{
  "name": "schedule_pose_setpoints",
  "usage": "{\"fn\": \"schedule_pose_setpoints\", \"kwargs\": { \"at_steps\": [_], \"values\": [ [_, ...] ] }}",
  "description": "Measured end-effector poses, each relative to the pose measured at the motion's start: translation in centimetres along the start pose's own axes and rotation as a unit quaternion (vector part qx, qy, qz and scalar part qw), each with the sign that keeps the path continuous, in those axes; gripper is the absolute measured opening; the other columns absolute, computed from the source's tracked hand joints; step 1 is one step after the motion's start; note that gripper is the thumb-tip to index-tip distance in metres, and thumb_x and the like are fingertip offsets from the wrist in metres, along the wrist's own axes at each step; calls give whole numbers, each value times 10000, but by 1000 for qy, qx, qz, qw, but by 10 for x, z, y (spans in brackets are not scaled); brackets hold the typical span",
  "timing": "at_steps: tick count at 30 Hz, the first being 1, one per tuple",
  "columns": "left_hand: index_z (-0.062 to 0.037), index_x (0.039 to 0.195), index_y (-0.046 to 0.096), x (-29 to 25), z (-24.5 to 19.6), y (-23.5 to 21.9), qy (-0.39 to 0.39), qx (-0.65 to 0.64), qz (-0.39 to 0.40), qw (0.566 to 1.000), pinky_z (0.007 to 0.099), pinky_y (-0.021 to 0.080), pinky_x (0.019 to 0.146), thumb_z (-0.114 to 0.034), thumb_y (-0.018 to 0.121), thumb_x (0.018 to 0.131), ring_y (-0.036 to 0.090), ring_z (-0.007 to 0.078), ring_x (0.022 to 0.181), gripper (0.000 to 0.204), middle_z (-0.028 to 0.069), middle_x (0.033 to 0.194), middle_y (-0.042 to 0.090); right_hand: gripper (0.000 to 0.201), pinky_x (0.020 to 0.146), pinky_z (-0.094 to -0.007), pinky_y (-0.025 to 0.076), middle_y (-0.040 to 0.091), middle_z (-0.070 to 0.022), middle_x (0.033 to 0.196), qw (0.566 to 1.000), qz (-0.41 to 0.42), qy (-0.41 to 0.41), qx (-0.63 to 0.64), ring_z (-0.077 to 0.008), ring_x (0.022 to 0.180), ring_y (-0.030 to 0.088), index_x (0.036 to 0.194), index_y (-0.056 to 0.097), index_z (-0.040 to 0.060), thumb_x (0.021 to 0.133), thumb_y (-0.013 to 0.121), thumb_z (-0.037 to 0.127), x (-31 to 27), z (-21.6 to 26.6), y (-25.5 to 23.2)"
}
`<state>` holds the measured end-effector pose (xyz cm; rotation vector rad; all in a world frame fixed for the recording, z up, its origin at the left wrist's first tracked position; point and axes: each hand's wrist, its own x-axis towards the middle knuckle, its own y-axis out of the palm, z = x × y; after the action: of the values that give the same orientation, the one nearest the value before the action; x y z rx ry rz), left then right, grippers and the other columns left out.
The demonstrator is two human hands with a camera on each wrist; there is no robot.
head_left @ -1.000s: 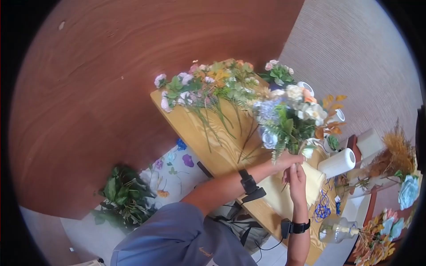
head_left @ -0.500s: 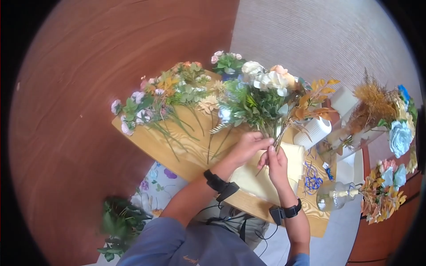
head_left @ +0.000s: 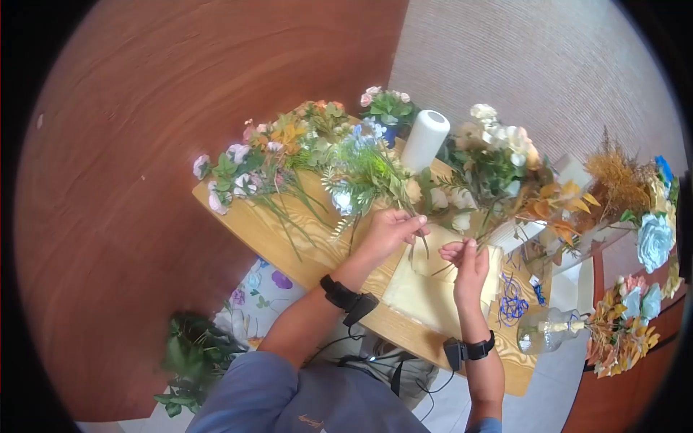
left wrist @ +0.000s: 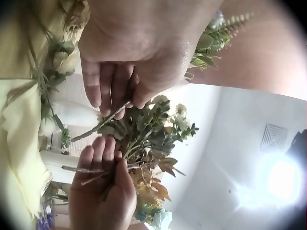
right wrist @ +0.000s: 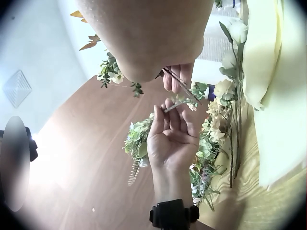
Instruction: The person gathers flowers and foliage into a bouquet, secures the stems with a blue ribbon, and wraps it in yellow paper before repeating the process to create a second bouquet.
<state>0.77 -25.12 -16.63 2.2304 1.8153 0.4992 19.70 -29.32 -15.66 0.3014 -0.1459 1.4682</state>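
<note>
In the head view my left hand [head_left: 393, 232] pinches the stems of a small bunch of blue flowers and green ferns [head_left: 367, 173]. To its right, my right hand [head_left: 469, 268] holds the stems of a fuller bunch of white and peach flowers [head_left: 509, 148] with orange leaves [head_left: 556, 206], tilted to the right. A gap lies between the two hands. The left wrist view shows the bare end of a stem [left wrist: 100, 127] sticking out from the left hand's fingertips. Thin stems [right wrist: 175, 79] cross the right hand's fingers in the right wrist view.
Pale yellow wrapping sheets [head_left: 426, 289] lie below the hands on the wooden table [head_left: 317, 224]. Loose flower stems [head_left: 242, 169] cover its left side. A white vase [head_left: 426, 141] stands behind. Blue ribbon [head_left: 512, 299] and a glass vase [head_left: 538, 335] are at the right.
The hands, earlier together on one bunch, have moved apart. The blue and fern stems now lean left in the left hand, the white and orange ones right in the right hand.
</note>
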Motion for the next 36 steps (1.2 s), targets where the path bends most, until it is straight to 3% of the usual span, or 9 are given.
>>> {"fn": "schedule_pose_setpoints", "kwargs": {
  "at_steps": [2,7,10,14,29,34,36],
  "values": [
    [-13,847,668,2,-4,-16,10,33,-12,999,208,476,594,-212,651,891,617,78,708,205,67,812,698,295,637,-286,518,601,-120,744,1000,-19,-7,-16,-181,650,615,1047,427,-8,1025,390,284,-2,5,3],
    [-52,714,619,1,-52,-75,99,82,-173,977,188,381,444,-184,672,877,483,41,487,216,64,719,674,289,554,-264,486,525,-66,630,999,-31,-6,-28,-139,550,543,1039,444,-16,1028,384,267,-6,19,-1],
    [-46,713,618,-3,-73,-109,99,126,-256,953,182,315,366,-196,674,880,428,34,412,231,35,667,637,289,495,-253,450,460,-43,593,1000,-20,-1,-22,-121,495,481,1034,454,-17,1025,393,265,-5,22,-3],
    [-47,687,599,-12,-63,-135,92,150,-265,948,183,329,364,-195,676,878,432,39,397,254,22,634,616,280,478,-252,432,430,-34,585,1000,-18,1,-10,-108,480,430,1023,450,-15,1026,391,258,-5,24,0],
    [1,671,554,-21,15,-98,-66,188,-257,945,248,462,392,-165,676,853,586,123,452,274,68,607,604,266,450,-246,412,415,-24,572,1000,7,-1,1,-99,466,412,990,456,8,1023,394,265,-9,20,3],
    [19,659,566,-19,32,-93,-67,182,-246,950,272,465,394,-175,677,847,603,150,456,292,86,594,614,262,464,-237,404,434,-25,575,1000,19,-4,-4,-115,482,459,1022,468,3,1022,396,255,-9,15,-5],
    [7,625,587,-17,34,-101,-92,289,-217,928,257,457,370,-205,699,846,594,137,447,327,92,575,614,273,472,-237,405,448,-29,583,1000,11,-2,-3,-121,489,472,1041,471,-4,1022,395,257,-9,9,-9]
  ]
}}
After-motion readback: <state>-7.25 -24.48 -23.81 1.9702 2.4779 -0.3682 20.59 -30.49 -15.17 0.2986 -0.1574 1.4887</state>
